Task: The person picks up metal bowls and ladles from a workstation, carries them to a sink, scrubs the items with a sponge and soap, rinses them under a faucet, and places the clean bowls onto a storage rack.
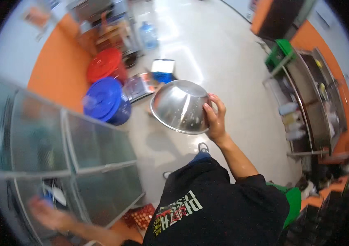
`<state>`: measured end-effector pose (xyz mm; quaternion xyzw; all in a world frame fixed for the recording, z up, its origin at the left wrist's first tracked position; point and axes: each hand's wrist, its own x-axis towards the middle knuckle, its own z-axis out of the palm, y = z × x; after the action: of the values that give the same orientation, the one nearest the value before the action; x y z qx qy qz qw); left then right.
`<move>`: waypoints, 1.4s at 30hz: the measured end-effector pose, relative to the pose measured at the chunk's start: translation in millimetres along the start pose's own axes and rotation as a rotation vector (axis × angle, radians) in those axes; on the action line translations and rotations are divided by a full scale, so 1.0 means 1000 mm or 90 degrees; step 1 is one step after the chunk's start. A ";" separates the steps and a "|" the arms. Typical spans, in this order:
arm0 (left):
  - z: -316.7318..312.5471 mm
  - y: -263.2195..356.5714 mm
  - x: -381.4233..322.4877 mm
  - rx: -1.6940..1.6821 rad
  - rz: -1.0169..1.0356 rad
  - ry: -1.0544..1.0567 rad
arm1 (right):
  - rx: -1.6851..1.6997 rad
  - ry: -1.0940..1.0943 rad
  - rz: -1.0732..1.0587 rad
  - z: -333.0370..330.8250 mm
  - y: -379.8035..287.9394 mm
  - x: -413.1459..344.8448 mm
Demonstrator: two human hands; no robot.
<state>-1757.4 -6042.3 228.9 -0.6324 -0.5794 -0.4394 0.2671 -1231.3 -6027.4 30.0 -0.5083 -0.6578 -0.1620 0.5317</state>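
Note:
My right hand (216, 118) grips a stainless steel mixing bowl (182, 107) by its side. The bowl is tipped over, its outer base turned up towards me and its wide rim low on the left; drops or spots mark its shiny outside. My left hand (45, 213) is stretched out to the lower left, at the frosted glass doors of a cabinet (100, 144). It is motion-blurred, so its fingers are hard to make out. Just beside it a gap between the panels shows a white and blue item (56, 195) inside.
A blue lidded bucket (106, 100) and a red lidded bucket (106, 66) stand beyond the cabinet. Trays of eggs (142, 216) sit low near my left side. A metal rack with bottles (291, 120) and a green bin (280, 55) line the right. A water jug (148, 35) stands farther off.

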 end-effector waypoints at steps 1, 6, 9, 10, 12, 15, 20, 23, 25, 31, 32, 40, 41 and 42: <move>0.074 0.098 -0.041 -0.251 -0.126 -0.148 | -0.029 0.030 0.047 -0.021 0.027 -0.018; 0.226 0.446 -0.151 -1.243 -0.627 -0.780 | -0.193 0.040 0.158 -0.132 0.128 -0.045; 0.271 0.597 -0.159 -1.285 -0.720 -0.963 | -0.296 0.059 0.231 -0.209 0.201 -0.059; 0.281 0.647 -0.162 -1.241 -0.750 -1.015 | -0.331 0.057 0.237 -0.241 0.232 -0.064; 0.304 0.728 -0.175 -1.227 -0.700 -1.084 | -0.406 0.051 0.253 -0.280 0.291 -0.074; 0.363 0.784 -0.205 -1.157 -0.668 -1.132 | -0.367 0.039 0.308 -0.279 0.352 -0.088; 0.441 0.964 -0.244 -1.155 -0.611 -1.198 | -0.323 -0.014 0.425 -0.375 0.507 -0.099; 0.468 1.063 -0.198 -1.224 -0.630 -1.191 | -0.182 -0.101 0.510 -0.444 0.559 -0.035; 0.488 1.123 -0.179 -1.210 -0.634 -1.181 | -0.250 -0.178 0.520 -0.506 0.604 -0.019; 0.507 1.371 -0.162 -1.265 -0.440 -1.249 | -0.466 0.501 0.562 -0.853 0.755 -0.104; 0.513 1.413 -0.171 -1.267 -0.412 -1.227 | -0.400 0.613 0.624 -0.891 0.777 -0.082; 0.495 1.711 -0.254 -1.224 -0.437 -1.291 | -0.163 0.772 0.738 -1.161 1.035 -0.186; 0.499 1.737 -0.272 -1.174 -0.467 -1.310 | -0.138 0.764 0.820 -1.171 1.062 -0.190; 0.498 1.761 -0.298 -1.200 -0.446 -1.332 | -0.038 0.811 0.844 -1.189 1.084 -0.208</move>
<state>86.1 -6096.1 38.0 -0.4235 -0.1289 -0.0373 -0.8959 298.7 -6559.6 -50.1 -0.6098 0.1896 -0.0902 0.7642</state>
